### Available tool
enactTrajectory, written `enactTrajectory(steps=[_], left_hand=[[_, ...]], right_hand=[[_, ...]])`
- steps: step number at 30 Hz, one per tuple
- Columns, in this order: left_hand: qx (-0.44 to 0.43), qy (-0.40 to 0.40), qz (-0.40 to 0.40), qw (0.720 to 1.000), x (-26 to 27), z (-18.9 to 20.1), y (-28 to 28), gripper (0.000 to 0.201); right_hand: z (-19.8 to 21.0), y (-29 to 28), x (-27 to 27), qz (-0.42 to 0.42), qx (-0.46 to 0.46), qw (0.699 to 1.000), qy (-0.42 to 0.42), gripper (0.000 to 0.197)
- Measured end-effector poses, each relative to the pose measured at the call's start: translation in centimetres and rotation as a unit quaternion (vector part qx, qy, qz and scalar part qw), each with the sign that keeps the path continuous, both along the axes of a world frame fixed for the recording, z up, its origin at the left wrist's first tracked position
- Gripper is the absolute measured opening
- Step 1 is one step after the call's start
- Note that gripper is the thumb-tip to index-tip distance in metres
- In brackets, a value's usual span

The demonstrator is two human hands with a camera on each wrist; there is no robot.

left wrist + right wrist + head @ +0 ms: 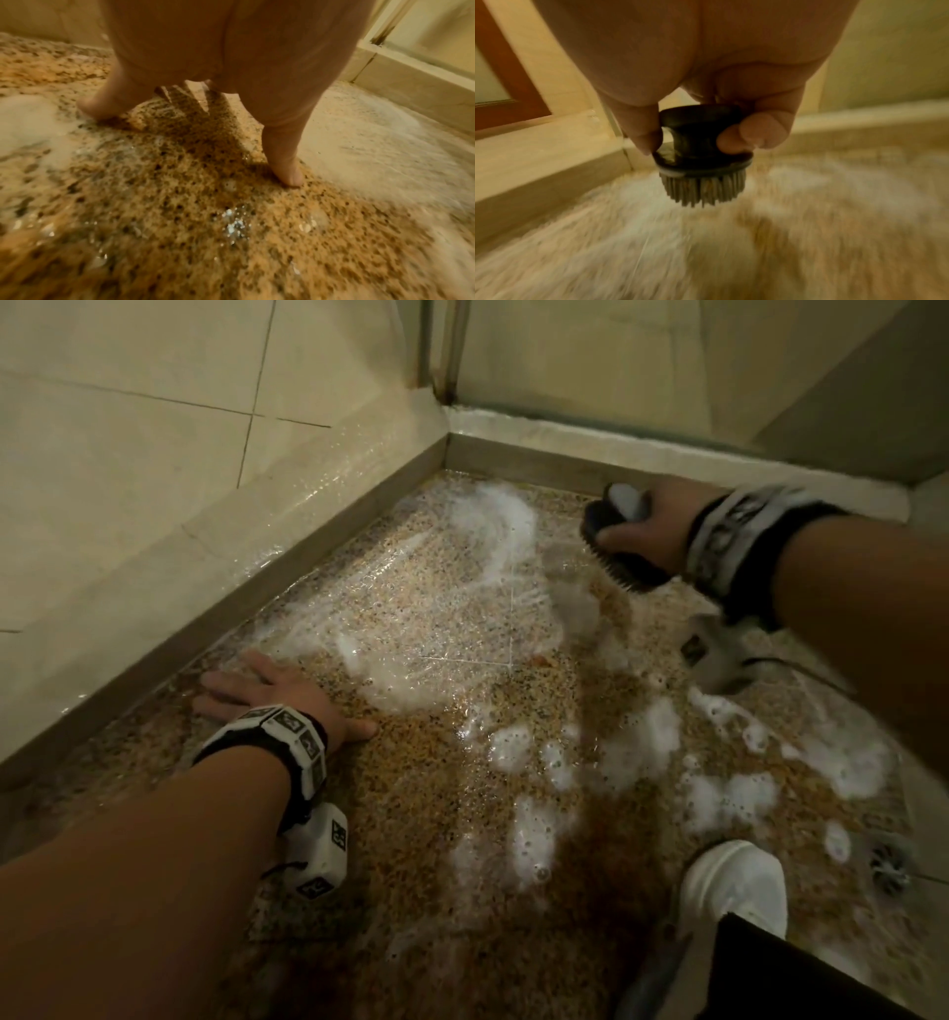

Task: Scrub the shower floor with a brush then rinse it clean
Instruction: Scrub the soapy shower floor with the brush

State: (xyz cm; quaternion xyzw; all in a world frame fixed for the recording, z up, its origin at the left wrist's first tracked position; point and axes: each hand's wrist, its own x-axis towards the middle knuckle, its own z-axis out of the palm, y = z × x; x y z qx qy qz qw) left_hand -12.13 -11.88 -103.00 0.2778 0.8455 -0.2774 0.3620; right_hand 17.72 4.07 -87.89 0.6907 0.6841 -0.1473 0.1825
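Currently scrubbing step. Right hand (648,526) grips brush (700,150) by knob, bristles down near far kerb. Left hand (267,693) flat, fingers spread, braced on shower floor (441,814). Foam (493,521) patchy; next: work unscrubbed near side, rinse later.

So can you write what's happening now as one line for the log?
step: scrubbing | right hand: grips brush | left hand: flat on shower floor | foam: unrinsed
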Motion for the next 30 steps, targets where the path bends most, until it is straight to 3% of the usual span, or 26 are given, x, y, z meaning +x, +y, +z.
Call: enactTrajectory(steps=[2,5,8,11,13,16,20,22,26,28,30], left_hand=[[0.011,-0.003,-0.009,1.000,-0.3,-0.5,-0.1,0.169],[0.009,-0.007,-0.009,1.000,-0.1,-0.2,0.1,0.169],[0.010,-0.007,-0.012,1.000,0.0,0.0,0.1,0.167],[0.010,-0.005,-0.023,1.000,-0.1,0.3,0.0,0.167],[0.013,-0.011,-0.027,0.999,-0.1,0.5,-0.1,0.166],[0.010,-0.007,-0.028,1.000,-0.1,0.7,0.0,0.168],[0.009,-0.005,-0.016,1.000,0.0,0.9,0.4,0.171],[0.007,-0.005,-0.010,1.000,0.0,1.0,0.6,0.170],[0.006,-0.009,-0.008,1.000,0.0,1.4,0.3,0.167],[0.013,-0.015,-0.013,1.000,0.0,1.3,0.2,0.166],[0.014,-0.013,-0.020,1.000,-0.1,1.4,0.0,0.167]], right_hand=[[-5.3,-2.6,-1.2,-0.040,-0.066,0.996,0.035,0.048],[-11.2,-5.4,-3.6,-0.179,-0.057,0.978,0.086,0.065],[-13.8,-10.9,-8.7,-0.070,-0.031,0.986,0.147,0.044],[-14.0,-14.9,-9.4,0.021,-0.097,0.985,0.139,0.056],[-14.5,-14.3,-5.9,-0.023,-0.077,0.986,0.143,0.058],[-15.5,-10.2,0.1,-0.157,0.005,0.981,0.117,0.066],[-14.9,-6.1,-0.8,-0.270,0.000,0.956,0.113,0.082],[-14.6,-5.9,-4.9,-0.229,0.014,0.964,0.132,0.074],[-14.3,-9.1,-11.6,-0.040,-0.024,0.989,0.140,0.061],[-14.4,-9.6,-10.6,0.002,-0.038,0.991,0.132,0.064],[-14.9,-8.5,-7.3,-0.041,-0.042,0.988,0.144,0.068]])
